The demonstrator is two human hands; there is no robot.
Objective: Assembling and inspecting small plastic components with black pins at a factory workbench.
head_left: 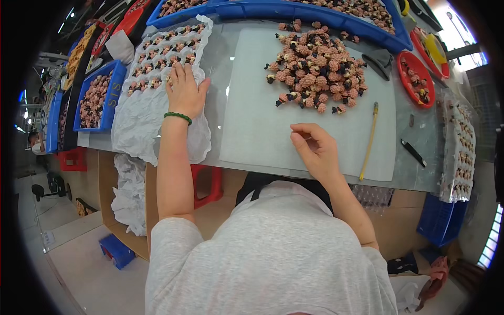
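My left hand (186, 92), with a green beaded bracelet at the wrist, rests over a tray lined with white tissue (139, 115). Its fingers are stretched out and the thumb stands apart, with the fingertips beside small pink-headed figurines (167, 50) set in rows. Over the near edge of a white sheet (252, 105), my right hand (319, 152) hovers with loosely curled fingers and a gap between thumb and forefinger. Nothing shows in it. Beyond it lies a heap of the same pink-and-dark figurines (320, 68).
Right of the heap are a yellow stick-like tool (370, 139), a black pen-like tool (413, 153) and a red dish (409, 92) with figurines. Blue bins (310, 11) line the back; another blue bin (114, 86) stands left. A packed tray (457, 157) sits far right.
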